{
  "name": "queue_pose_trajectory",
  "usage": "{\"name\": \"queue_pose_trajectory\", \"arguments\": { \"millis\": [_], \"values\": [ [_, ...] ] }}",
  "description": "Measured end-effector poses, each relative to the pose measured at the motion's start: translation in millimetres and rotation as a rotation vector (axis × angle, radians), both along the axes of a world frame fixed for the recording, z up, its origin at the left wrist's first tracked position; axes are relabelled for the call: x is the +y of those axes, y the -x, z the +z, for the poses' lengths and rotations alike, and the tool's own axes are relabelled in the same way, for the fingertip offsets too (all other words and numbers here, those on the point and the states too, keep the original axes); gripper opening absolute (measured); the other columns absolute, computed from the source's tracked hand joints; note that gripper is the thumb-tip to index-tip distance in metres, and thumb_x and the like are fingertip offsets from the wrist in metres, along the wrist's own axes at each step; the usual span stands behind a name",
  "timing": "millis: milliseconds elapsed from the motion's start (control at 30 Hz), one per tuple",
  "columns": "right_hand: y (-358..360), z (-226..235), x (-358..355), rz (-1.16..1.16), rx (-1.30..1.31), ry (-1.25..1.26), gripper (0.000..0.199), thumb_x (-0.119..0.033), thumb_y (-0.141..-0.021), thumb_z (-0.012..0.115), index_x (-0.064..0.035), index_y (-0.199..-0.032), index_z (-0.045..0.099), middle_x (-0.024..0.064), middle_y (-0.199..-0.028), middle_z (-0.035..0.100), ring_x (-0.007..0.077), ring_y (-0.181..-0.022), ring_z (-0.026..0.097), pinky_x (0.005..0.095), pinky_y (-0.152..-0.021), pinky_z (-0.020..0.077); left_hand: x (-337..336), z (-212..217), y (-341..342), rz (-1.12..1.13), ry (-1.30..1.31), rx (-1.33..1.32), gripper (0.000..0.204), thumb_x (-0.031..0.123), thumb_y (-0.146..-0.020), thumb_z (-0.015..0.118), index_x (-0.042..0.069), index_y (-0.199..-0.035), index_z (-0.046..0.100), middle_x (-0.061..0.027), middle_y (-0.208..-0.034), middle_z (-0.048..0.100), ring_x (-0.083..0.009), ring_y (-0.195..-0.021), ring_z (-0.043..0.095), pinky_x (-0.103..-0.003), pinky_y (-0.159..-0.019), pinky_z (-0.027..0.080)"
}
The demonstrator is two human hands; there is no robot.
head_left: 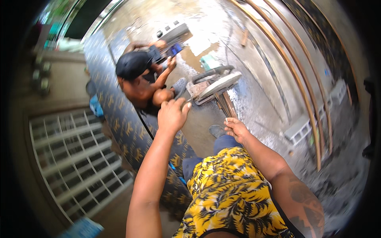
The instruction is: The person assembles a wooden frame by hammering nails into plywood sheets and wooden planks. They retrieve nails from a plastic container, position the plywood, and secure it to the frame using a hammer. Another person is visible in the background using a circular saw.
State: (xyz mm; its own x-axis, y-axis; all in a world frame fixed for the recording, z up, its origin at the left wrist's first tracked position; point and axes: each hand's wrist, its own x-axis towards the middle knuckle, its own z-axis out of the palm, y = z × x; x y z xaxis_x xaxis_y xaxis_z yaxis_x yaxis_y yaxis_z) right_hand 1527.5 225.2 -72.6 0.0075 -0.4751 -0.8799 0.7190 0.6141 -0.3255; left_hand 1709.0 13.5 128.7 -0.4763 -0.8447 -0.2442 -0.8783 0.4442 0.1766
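Note:
A cut-off saw (pixel 200 88) with a big pale round guard or disc stands on the floor ahead of me. My left hand (pixel 172 115) is at its left side, fingers curled down; whatever lies under them is hidden. Several thin metal bars (pixel 227 104) run from under the saw toward me. At their near end my right hand (pixel 235 129) is closed, thumb against fingers, on the bars.
A person in a black cap (pixel 134 65) squats at the left, holding a blue phone-like object (pixel 174 50). Hollow blocks (pixel 298 132) and long brown pipes (pixel 291 65) lie on the right. A patterned sheet (pixel 119 115) and a white grille (pixel 75 154) are on the left.

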Motion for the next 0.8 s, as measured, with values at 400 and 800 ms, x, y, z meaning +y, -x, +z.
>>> {"name": "queue_pose_trajectory", "arguments": {
  "millis": [400,800],
  "values": [
    [-123.4,-144.6,29.2,-0.510,0.187,-0.023,0.027,-0.013,-0.098,0.066,-0.0020,-0.123,0.063,-0.0003,-0.101,0.063,0.0088,-0.081,0.056,0.0258,-0.066,0.0460,-156.8,-216.7,175.6,-0.521,-0.028,-0.695,0.094,0.084,-0.084,0.051,0.008,-0.138,0.063,-0.0230,-0.138,0.063,-0.0412,-0.128,0.059,-0.048,-0.109,0.046],
    [-192.6,-254.4,13.1,-0.771,0.195,-0.019,0.026,-0.013,-0.093,0.073,-0.0032,-0.117,0.070,-0.0003,-0.094,0.066,0.0086,-0.082,0.057,0.0268,-0.071,0.0479,-183.8,-307.7,205.2,-0.156,-0.632,-0.654,0.061,0.055,-0.076,0.082,0.006,-0.110,0.072,-0.0105,-0.094,0.071,-0.0210,-0.078,0.067,-0.038,-0.068,0.057]
  ]
}}
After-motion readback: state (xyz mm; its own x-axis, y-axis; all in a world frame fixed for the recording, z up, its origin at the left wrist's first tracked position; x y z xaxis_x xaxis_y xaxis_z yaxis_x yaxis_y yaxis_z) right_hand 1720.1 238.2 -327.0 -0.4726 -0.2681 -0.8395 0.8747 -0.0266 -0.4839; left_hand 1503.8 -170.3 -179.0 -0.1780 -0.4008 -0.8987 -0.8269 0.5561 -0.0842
